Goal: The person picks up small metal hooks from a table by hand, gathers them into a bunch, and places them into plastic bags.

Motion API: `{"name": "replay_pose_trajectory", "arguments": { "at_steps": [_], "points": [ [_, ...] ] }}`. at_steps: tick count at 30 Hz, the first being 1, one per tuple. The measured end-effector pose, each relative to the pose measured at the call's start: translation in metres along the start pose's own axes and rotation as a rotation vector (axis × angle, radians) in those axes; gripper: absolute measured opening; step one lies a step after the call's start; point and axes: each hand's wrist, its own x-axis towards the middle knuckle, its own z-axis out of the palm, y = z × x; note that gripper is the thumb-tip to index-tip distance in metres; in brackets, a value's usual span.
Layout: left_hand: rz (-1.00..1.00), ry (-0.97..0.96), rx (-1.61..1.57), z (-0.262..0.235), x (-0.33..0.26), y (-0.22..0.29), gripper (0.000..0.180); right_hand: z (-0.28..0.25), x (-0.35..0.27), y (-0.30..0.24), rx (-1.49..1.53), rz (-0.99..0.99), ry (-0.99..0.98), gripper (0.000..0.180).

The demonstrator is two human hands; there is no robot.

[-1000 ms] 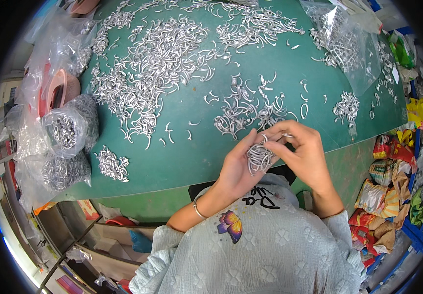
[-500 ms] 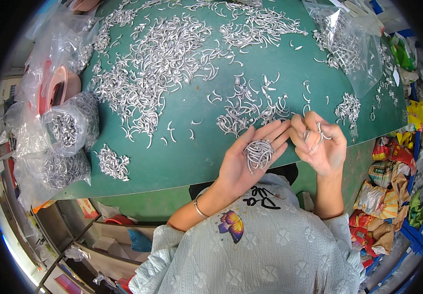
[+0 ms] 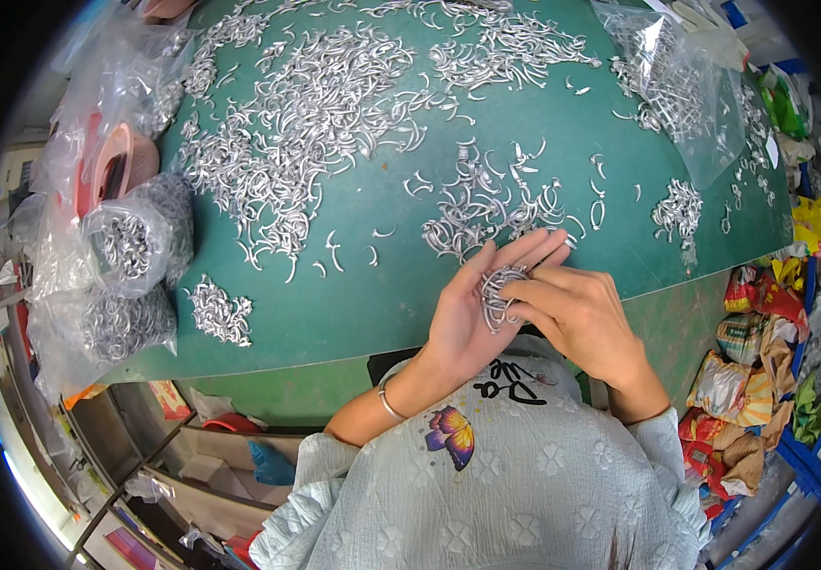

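Metal hooks (image 3: 494, 296), small curved silver pieces gathered in one bundle, lie in the palm of our left hand (image 3: 472, 309), just above the near edge of the bench (image 3: 382, 294). We hold the left hand palm up with its fingers (image 3: 534, 249) extended and held close together, pointing up and to the right. Our right hand (image 3: 577, 313) comes in from the right; its fingers curl down onto the bundle, and the fingertips pinch the hooks against the left palm. We cannot count the hooks in the bundle; they overlap.

On the green bench we count one large spread of loose hooks (image 3: 306, 123) at upper left, one smaller scatter (image 3: 486, 204) directly beyond the hands, one small heap (image 3: 220, 312) at lower left and one small heap (image 3: 678, 207) at right. Single hooks lie between these groups.

At the left edge we count two clear bags filled with hooks (image 3: 130, 242), stacked one below the other. One further clear bag (image 3: 672, 81) lies at upper right. Coloured packets (image 3: 748, 351) crowd the floor area at right, below the bench edge. Nothing lies between the hands and the nearest scatter.
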Motion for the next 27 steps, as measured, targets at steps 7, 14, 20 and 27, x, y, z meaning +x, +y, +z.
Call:
{"name": "replay_pose_trajectory", "arguments": {
  "at_steps": [7, 14, 20, 27],
  "points": [
    [-0.028, 0.007, -0.081, -0.002, 0.000, 0.000, 0.048, -0.003, 0.004, 0.014, 0.460, -0.100, 0.141, 0.005],
    [-0.016, -0.041, -0.101, -0.001, 0.000, 0.001, 0.046, -0.007, -0.004, 0.022, 1.109, 0.125, 0.136, 0.006],
    [-0.033, 0.075, -0.099, 0.000, 0.004, -0.003, 0.040, -0.002, 0.009, -0.005, 0.497, 0.214, 0.205, 0.007],
    [-0.080, -0.052, -0.284, -0.019, 0.009, -0.009, 0.042, -0.010, 0.006, 0.017, 1.465, 0.218, 0.222, 0.007]
  ]
}}
